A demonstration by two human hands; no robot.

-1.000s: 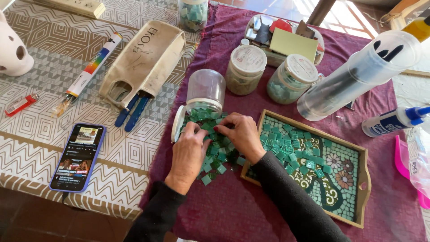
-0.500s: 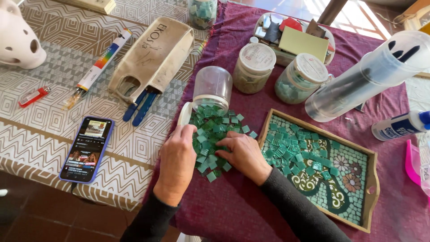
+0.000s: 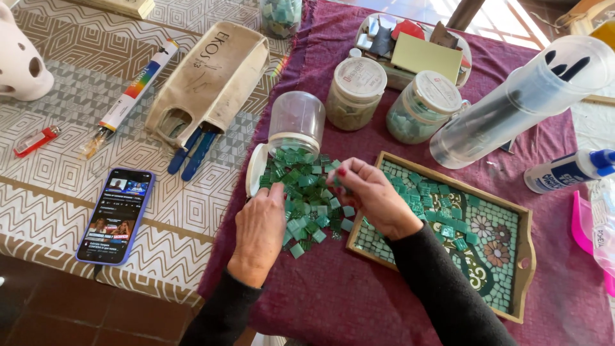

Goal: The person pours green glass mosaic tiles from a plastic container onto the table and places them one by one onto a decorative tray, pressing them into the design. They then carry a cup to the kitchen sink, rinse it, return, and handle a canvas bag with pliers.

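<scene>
Green glass mosaic tiles [image 3: 306,192] spilled in a loose heap on the maroon cloth [image 3: 333,301], just in front of the mouth of a tipped-over clear jar [image 3: 296,122], white lid [image 3: 255,170] lying at the heap's left edge. Left hand [image 3: 259,234] laid palm-down on the near left side of the heap, fingers [image 3: 277,192] spread and flat on the tiles, gripping nothing. Right hand [image 3: 375,198] at the heap's right edge, between heap and wooden mosaic tray [image 3: 522,256], thumb and forefinger [image 3: 343,174] drawn close together on what looks like a single green tile [image 3: 337,182]; hard to tell whether lifted clear or only touched. Tray touching or just beside the right wrist, mostly filled with green pieces around flower shapes. Judged as the picking stage: sorting through loose tiles and singling one out. Calls next, most likely, for a firm pinch on that one piece without dragging its neighbours, then a short carry to the right over the tray's frame to a gap in the pattern, left hand steadying the heap. Purple phone [image 3: 115,214] well apart on the patterned table [image 3: 57,186] to the left.
</scene>
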